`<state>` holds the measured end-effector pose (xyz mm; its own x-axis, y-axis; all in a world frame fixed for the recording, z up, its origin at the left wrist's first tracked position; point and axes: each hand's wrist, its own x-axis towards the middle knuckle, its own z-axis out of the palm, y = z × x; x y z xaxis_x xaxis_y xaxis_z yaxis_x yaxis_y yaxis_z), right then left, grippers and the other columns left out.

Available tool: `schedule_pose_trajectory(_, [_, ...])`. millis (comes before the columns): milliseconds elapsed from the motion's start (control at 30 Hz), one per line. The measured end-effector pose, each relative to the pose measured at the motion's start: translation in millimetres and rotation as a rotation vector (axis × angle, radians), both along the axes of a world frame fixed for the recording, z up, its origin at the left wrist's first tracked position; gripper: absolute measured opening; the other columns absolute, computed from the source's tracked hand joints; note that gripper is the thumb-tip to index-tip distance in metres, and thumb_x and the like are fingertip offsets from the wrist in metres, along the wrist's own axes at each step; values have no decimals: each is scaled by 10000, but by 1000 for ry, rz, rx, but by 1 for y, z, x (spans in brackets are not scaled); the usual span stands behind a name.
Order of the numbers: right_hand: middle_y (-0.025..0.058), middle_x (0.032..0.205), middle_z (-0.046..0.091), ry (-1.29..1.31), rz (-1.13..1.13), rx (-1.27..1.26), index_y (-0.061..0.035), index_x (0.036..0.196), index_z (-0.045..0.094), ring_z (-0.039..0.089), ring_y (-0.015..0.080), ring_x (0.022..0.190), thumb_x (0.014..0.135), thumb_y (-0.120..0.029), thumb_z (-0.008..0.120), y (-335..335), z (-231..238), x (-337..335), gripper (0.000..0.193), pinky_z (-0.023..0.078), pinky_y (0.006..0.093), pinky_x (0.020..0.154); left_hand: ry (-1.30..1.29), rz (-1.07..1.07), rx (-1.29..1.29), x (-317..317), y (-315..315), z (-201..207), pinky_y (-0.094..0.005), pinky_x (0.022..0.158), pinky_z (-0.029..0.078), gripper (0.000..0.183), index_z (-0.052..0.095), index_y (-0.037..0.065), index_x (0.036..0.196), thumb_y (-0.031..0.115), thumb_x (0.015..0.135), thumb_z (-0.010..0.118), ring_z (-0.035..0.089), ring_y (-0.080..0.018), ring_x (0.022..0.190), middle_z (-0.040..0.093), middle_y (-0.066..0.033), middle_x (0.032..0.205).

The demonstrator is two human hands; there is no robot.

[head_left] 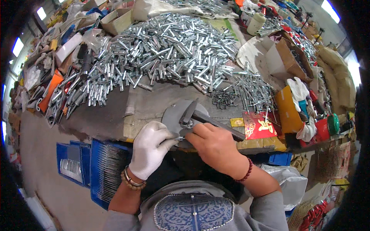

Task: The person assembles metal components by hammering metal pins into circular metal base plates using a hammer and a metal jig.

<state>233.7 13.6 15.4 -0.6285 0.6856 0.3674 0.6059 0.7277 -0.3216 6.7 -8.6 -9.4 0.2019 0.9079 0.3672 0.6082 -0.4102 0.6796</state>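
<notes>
My left hand [151, 147], in a white glove, pinches a small shiny metal piece [178, 138] at the near edge of a round grey metal tool base [172, 114]. My bare right hand [214, 145] rests beside it, fingers curled at the same spot under the tool's dark lever handle [217, 124]. The handle runs off to the right from a pivot [187, 123] on the base. Whether the right hand grips the small piece is hidden by its fingers.
A large heap of shiny metal sleeves [169, 50] covers the bench behind the tool, with thin metal pins [250, 90] to the right. Blue crates [101, 165] of parts stand at lower left. Cardboard boxes [289, 57], a red packet [259, 125] and gloves [298, 89] lie right.
</notes>
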Motion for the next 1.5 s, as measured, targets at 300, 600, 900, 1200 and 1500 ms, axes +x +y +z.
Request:
schedule_pose_trajectory(300, [94,992,654,79,-410,-52,-109,1074,750,702,323,912,744,-39,834,26,3,41,347,568,425,767,-26,14,35,1,1,1,-408,804,519,162,773,64,911,33,767,843,657,-308,901,653,-97,916])
schedule_pose_trajectory(600, [89,1012,629,-68,-472,2,-113,1044,706,697,340,932,814,-127,806,52,-13,46,252,574,466,775,2,12,-33,1,0,0,-405,857,512,139,761,52,913,69,792,828,650,-309,944,659,-106,937])
schedule_pose_trajectory(900, [156,985,661,318,-169,-255,-45,1081,663,688,363,916,773,23,770,28,11,30,333,570,430,819,-3,13,-5,-2,0,-1,-411,838,517,150,772,64,936,74,796,825,650,-316,936,659,-112,943])
schedule_pose_trajectory(1200, [124,1045,710,438,2,-411,-89,1378,618,682,316,981,720,76,792,5,0,-12,700,557,409,875,9,8,-43,-1,0,1,-430,814,520,144,737,48,896,78,781,818,652,-349,927,665,-131,957])
schedule_pose_trajectory(1500, [137,1016,695,316,-1,-303,-75,1366,598,665,340,970,708,68,790,7,2,-19,700,553,432,849,42,31,-77,-1,-1,6,-437,835,532,153,720,27,894,72,777,807,659,-365,960,664,-152,987])
